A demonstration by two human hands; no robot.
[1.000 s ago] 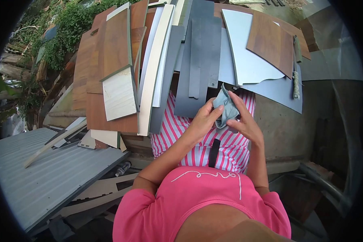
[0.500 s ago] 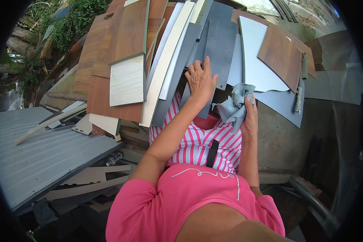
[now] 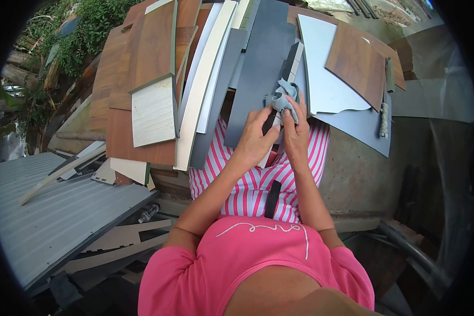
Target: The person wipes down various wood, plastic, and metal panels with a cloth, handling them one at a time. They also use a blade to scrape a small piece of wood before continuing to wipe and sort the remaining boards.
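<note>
One head-worn camera, tipped steeply down.
A wide fisheye lens looks forward and down from the person's head: the pink shirt (image 3: 258, 263) fills the bottom edge, the left hand (image 3: 255, 139) and right hand (image 3: 296, 131) meet close at mid-frame, the stacked boards (image 3: 152, 58) spread beyond them to the top.

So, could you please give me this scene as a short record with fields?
Left hand: grip closed on the lower part of a narrow grey board, which is tilted on edge
Right hand: holds a grey cloth against that board
Behind the hands: stack of panels, wood-grain, white and grey
Lower left: corrugated sheet
</note>
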